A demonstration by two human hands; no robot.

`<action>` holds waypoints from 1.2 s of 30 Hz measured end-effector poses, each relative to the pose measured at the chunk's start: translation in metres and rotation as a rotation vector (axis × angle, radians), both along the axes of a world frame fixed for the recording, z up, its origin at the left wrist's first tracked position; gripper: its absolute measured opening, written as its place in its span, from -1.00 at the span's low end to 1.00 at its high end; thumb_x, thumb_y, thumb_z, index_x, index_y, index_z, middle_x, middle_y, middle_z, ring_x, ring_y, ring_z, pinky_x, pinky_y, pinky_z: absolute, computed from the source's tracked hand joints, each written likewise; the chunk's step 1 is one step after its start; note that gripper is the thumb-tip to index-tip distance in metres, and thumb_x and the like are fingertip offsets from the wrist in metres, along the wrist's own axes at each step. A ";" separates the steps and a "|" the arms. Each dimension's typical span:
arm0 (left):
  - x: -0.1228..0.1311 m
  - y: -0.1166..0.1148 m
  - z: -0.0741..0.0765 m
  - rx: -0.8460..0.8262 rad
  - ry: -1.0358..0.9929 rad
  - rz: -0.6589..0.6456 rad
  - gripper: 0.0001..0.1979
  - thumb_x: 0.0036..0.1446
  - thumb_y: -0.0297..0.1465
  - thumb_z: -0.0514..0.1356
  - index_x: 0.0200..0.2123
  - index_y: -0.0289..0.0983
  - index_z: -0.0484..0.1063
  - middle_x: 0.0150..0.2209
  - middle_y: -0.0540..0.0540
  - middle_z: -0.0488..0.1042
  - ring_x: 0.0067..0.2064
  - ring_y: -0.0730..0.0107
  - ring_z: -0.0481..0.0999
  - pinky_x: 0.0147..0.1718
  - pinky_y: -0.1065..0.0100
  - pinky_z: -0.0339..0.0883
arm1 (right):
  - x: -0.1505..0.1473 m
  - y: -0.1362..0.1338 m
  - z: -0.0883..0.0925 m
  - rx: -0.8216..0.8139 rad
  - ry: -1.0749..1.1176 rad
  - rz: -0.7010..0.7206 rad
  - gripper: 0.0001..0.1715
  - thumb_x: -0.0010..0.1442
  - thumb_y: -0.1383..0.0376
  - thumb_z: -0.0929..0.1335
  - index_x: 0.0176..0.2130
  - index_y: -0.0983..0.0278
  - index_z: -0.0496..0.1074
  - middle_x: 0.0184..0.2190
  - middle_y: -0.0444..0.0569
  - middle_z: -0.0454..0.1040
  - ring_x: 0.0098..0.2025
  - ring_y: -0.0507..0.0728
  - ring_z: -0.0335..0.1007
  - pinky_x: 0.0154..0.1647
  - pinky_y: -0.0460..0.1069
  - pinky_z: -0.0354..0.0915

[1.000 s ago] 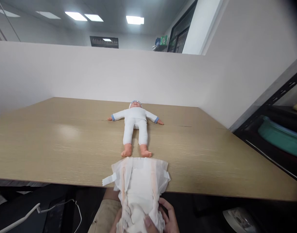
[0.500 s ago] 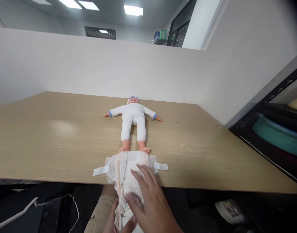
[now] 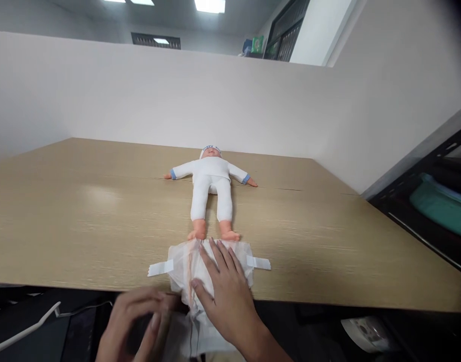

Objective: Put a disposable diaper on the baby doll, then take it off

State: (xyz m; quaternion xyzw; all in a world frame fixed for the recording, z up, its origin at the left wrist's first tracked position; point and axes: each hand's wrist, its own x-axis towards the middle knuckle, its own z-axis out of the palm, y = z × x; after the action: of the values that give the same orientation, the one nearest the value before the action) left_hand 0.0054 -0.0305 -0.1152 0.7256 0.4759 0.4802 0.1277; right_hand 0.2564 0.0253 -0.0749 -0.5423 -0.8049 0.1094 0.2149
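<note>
A white diaper (image 3: 181,264) lies spread over the near edge of the wooden table (image 3: 102,221), its two tape tabs sticking out left and right. My right hand (image 3: 224,291) rests flat on it, fingers stretched out toward the doll. My left hand (image 3: 134,324) is below the table edge, fingers curled around the diaper's lower part that hangs off the edge. A baby doll (image 3: 211,188) in a white suit and cap lies on its back beyond the diaper, arms out, its bare feet almost touching the diaper's far edge.
A white partition wall runs behind the table. A dark metal shelf (image 3: 422,201) with a teal basin (image 3: 441,203) stands at the right. White cables (image 3: 34,329) lie on the dark floor at lower left, and a pale round object (image 3: 366,334) sits under the table's right side.
My right hand moved from gripping the diaper's lower end onto its top and now presses it flat on the table. My left hand came up into view on the left. The diaper's tabs spread out.
</note>
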 end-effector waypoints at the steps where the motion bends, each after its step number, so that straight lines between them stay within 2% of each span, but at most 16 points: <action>1: -0.007 0.019 0.014 0.068 0.035 -0.013 -0.71 0.39 -0.44 0.24 0.10 -0.02 0.54 0.04 -0.13 0.61 0.12 0.15 0.60 0.09 0.16 0.52 | 0.000 0.000 0.000 0.004 -0.003 -0.001 -0.16 0.46 0.05 0.38 0.58 0.08 0.15 0.61 0.00 0.10 0.63 0.40 0.01 0.60 0.45 0.09; 3: -0.011 0.065 0.043 0.164 0.107 -0.036 -0.67 0.41 -0.49 0.22 0.14 -0.03 0.49 0.07 -0.10 0.60 0.16 0.16 0.56 0.18 0.12 0.44 | -0.001 0.001 -0.001 0.011 -0.018 -0.004 -0.17 0.47 0.03 0.37 0.58 0.08 0.15 0.61 0.01 0.10 0.63 0.41 0.01 0.60 0.45 0.10; 4: -0.009 0.090 0.057 0.197 0.158 -0.088 -0.69 0.42 -0.49 0.20 0.13 -0.04 0.48 0.09 -0.09 0.60 0.19 0.17 0.54 0.21 0.11 0.41 | -0.001 0.001 -0.002 0.016 -0.028 -0.007 -0.17 0.48 0.02 0.37 0.58 0.08 0.15 0.61 0.01 0.09 0.63 0.40 0.01 0.60 0.44 0.10; 6: -0.001 0.138 0.079 0.177 0.354 -0.286 -0.66 0.46 -0.48 0.15 0.19 -0.06 0.47 0.26 -0.12 0.53 0.31 0.12 0.47 0.31 0.05 0.35 | -0.001 0.001 -0.004 0.031 -0.054 -0.012 -0.18 0.49 0.02 0.35 0.59 0.08 0.13 0.62 -0.01 0.07 0.63 0.38 0.00 0.60 0.42 0.10; 7: 0.005 0.160 0.087 0.170 0.452 -0.370 -0.59 0.46 -0.49 0.13 0.28 -0.06 0.43 0.37 -0.14 0.45 0.38 0.09 0.41 0.35 0.01 0.31 | -0.001 0.001 -0.006 0.042 -0.065 -0.015 -0.18 0.50 0.03 0.34 0.59 0.08 0.13 0.62 -0.01 0.06 0.63 0.38 -0.01 0.60 0.41 0.11; 9: 0.019 0.196 0.098 0.172 0.647 -0.471 -0.36 0.39 -0.59 0.12 0.44 -0.02 0.28 0.52 -0.13 0.27 0.49 0.05 0.27 0.41 -0.03 0.25 | 0.000 0.001 -0.007 0.062 -0.075 -0.022 -0.21 0.51 0.03 0.33 0.58 0.07 0.14 0.62 -0.03 0.06 0.64 0.35 -0.01 0.61 0.39 0.12; 12: 0.044 0.230 0.102 0.221 0.930 -0.563 0.05 0.13 -0.73 0.20 0.57 0.10 0.03 0.64 -0.04 0.01 0.58 -0.08 0.11 0.47 -0.12 0.15 | 0.000 0.001 -0.008 0.079 -0.060 -0.028 -0.24 0.52 -0.01 0.32 0.56 0.05 0.18 0.62 -0.07 0.08 0.63 0.33 0.01 0.61 0.37 0.12; 15: 0.066 0.245 0.100 0.236 1.114 -0.657 0.28 -0.07 -0.67 0.35 0.61 0.11 -0.11 0.67 -0.05 -0.14 0.61 -0.22 0.02 0.48 -0.16 0.11 | 0.000 0.001 -0.008 0.083 -0.046 -0.025 -0.23 0.52 -0.01 0.32 0.57 0.03 0.17 0.62 -0.09 0.09 0.62 0.33 0.04 0.61 0.37 0.12; 18: 0.080 0.252 0.099 0.257 1.179 -0.716 0.30 -0.18 -0.63 0.42 0.59 0.07 -0.02 0.67 -0.04 -0.11 0.61 -0.21 0.01 0.47 -0.13 0.10 | 0.000 0.001 -0.007 0.077 -0.056 -0.021 -0.21 0.51 0.00 0.33 0.58 0.03 0.14 0.61 -0.08 0.11 0.62 0.35 0.04 0.60 0.39 0.15; 20: 0.085 0.255 0.100 0.290 1.158 -0.737 0.16 -0.18 -0.61 0.42 0.51 0.00 0.16 0.64 -0.05 0.00 0.57 -0.20 0.10 0.44 -0.10 0.13 | 0.000 0.001 -0.007 0.071 -0.071 -0.019 -0.20 0.49 0.03 0.34 0.58 0.06 0.15 0.60 -0.03 0.12 0.61 0.38 0.06 0.58 0.42 0.18; 23: 0.091 0.259 0.100 0.340 1.055 -0.761 -0.28 0.01 -0.53 0.37 0.28 -0.12 0.43 0.49 -0.11 0.36 0.40 -0.16 0.33 0.35 -0.09 0.18 | 0.000 0.002 -0.007 0.066 -0.075 -0.016 -0.19 0.48 0.05 0.35 0.57 0.11 0.17 0.60 0.01 0.11 0.60 0.41 0.08 0.56 0.44 0.20; 26: 0.098 0.263 0.099 0.359 0.968 -0.771 -0.64 0.23 -0.42 0.27 0.11 -0.17 0.51 0.26 -0.15 0.59 0.21 -0.09 0.44 0.24 -0.06 0.22 | 0.001 0.003 -0.007 0.042 -0.062 -0.017 -0.20 0.48 0.06 0.35 0.57 0.09 0.18 0.62 0.01 0.07 0.62 0.41 0.05 0.56 0.45 0.21; 28: 0.103 0.266 0.101 0.335 0.912 -0.783 -0.70 0.27 -0.37 0.26 0.07 -0.17 0.52 0.20 -0.16 0.62 0.16 -0.08 0.45 0.19 -0.03 0.23 | 0.003 0.004 -0.005 -0.006 -0.062 0.000 -0.10 0.42 0.03 0.41 0.59 0.06 0.14 0.63 0.02 0.00 0.63 0.45 0.00 0.56 0.48 0.17; 30: 0.105 0.269 0.108 0.280 0.807 -0.814 -0.69 0.25 -0.38 0.27 0.06 -0.14 0.52 0.18 -0.14 0.62 0.15 -0.07 0.44 0.16 0.00 0.25 | 0.006 0.007 -0.001 -0.076 -0.064 0.036 0.08 0.32 -0.07 0.49 0.61 0.00 0.05 0.65 0.02 -0.09 0.64 0.50 -0.08 0.58 0.53 0.10; 32: 0.105 0.273 0.122 0.217 0.661 -0.873 -0.66 0.23 -0.44 0.25 0.07 -0.13 0.52 0.16 -0.10 0.63 0.15 -0.01 0.44 0.17 0.04 0.27 | 0.008 0.012 0.005 -0.154 -0.063 0.070 0.23 0.23 -0.17 0.53 0.62 -0.05 -0.01 0.66 -0.01 -0.16 0.66 0.53 -0.18 0.59 0.55 0.02; 36: 0.100 0.282 0.157 0.123 0.399 -0.947 -0.67 0.28 -0.43 0.24 0.09 -0.13 0.53 0.13 -0.06 0.65 0.19 0.08 0.46 0.28 0.04 0.25 | 0.010 0.031 0.023 -0.272 -0.039 0.104 0.18 0.27 -0.28 0.47 0.61 -0.08 0.00 0.67 -0.05 -0.19 0.68 0.49 -0.26 0.60 0.56 -0.03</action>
State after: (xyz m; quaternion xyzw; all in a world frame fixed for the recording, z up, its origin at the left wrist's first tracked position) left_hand 0.1057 0.2519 0.0417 0.9452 0.0812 0.2490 0.1948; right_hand 0.2664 0.0564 -0.0523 -0.5258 -0.8138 0.2177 0.1178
